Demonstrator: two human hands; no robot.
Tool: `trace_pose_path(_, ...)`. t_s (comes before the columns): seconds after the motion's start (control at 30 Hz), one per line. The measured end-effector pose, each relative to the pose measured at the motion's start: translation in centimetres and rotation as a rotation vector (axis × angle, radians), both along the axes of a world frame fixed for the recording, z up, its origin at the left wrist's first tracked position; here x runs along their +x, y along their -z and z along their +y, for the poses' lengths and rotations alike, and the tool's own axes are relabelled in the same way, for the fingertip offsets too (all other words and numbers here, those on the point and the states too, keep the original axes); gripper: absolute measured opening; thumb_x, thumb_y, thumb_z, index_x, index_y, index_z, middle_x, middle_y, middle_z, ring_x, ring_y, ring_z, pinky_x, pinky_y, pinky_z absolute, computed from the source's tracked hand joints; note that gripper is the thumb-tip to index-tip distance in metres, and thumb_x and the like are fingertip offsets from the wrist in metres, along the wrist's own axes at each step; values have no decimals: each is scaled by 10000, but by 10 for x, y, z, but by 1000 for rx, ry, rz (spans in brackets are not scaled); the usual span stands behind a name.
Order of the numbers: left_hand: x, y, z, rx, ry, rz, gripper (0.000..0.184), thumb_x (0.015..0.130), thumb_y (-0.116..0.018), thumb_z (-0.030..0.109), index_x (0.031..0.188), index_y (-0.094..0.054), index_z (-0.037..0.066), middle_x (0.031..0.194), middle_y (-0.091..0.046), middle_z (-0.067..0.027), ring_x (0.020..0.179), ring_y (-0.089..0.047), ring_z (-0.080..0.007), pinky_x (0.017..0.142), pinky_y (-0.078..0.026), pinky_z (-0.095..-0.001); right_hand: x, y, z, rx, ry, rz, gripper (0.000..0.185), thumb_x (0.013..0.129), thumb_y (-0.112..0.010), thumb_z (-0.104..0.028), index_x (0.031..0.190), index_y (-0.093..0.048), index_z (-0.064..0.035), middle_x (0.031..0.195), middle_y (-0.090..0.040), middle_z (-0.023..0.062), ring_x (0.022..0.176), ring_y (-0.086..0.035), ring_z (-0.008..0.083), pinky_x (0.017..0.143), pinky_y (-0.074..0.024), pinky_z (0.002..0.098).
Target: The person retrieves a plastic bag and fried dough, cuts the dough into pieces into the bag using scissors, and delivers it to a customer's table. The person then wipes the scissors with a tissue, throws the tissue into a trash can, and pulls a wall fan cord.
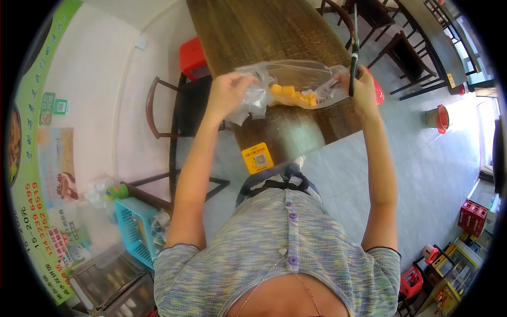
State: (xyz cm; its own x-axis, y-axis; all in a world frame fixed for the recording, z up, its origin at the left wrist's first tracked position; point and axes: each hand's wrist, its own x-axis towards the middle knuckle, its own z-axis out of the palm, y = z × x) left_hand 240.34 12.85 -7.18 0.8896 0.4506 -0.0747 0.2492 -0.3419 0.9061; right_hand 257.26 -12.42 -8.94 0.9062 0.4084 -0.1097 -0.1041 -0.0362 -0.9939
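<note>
Wood tbl (269, 31) under bag (317, 79) w/ orange chunks (289, 93), btwn L hand (228, 94) pinching it & R hand (364, 91) gripping it + tool (353, 74).

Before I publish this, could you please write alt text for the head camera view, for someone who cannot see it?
A person's left hand and right hand hold a clear plastic bag of yellow chunks over a wooden table, the right also gripping a dark-handled tool. A yellow-orange QR-code card lies at the table's near edge.
</note>
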Motion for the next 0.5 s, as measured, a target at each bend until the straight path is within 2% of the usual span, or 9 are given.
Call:
trace_pose_path(0.1,-10,-8,-7,60,-18,-218,178,797,-579,150,842,-670,3,807,-659,-71,746,-577,-93,677,-437,-220,-14,-28,-7,11,21,-26,208,706,-571,-43,892,-493,5,759,-631,91,667,-566,114,587,-426,228)
trace_pose_path(0.17,-22,0,-15,-30,-25,-171,174,801,-567,127,847,-663,-10,847,-659,-79,791,-581,-96,712,-432,-215,-24,-24,-14,20,36,-23,195,705,-557,-34,882,-483,-1,778,-637,96,682,-564,106,589,-425,226)
trace_pose_path(0.23,-33,31,-15,-46,3,-92,172,802,-559,115,854,-660,-14,847,-659,-77,798,-586,-102,722,-433,-216,-39,5,-20,63,45,24,181,701,-543,-27,865,-468,-12,801,-642,103,699,-558,98,597,-422,224)
trace_pose_path(0.27,-38,35,-16,-86,-11,15,170,803,-550,104,862,-656,-15,850,-660,-76,811,-593,-111,741,-434,-224,-41,13,-24,11,14,34,165,713,-542,-14,850,-450,-25,822,-645,113,723,-552,94,615,-418,219)
trace_pose_path(0.37,-45,42,-19,-67,41,-91,170,804,-544,104,860,-657,-10,851,-661,-69,804,-592,-113,734,-433,-228,-52,19,-28,107,72,132,182,697,-541,12,847,-449,-35,841,-647,107,644,-487,72,572,-379,194)
trace_pose_path(0.5,-48,44,-15,9,66,-71,139,791,-589,110,833,-656,-5,825,-653,-64,779,-584,-111,711,-429,-232,-60,12,-24,125,77,70,200,678,-536,25,845,-447,-38,860,-647,112,654,-495,70,561,-387,203)
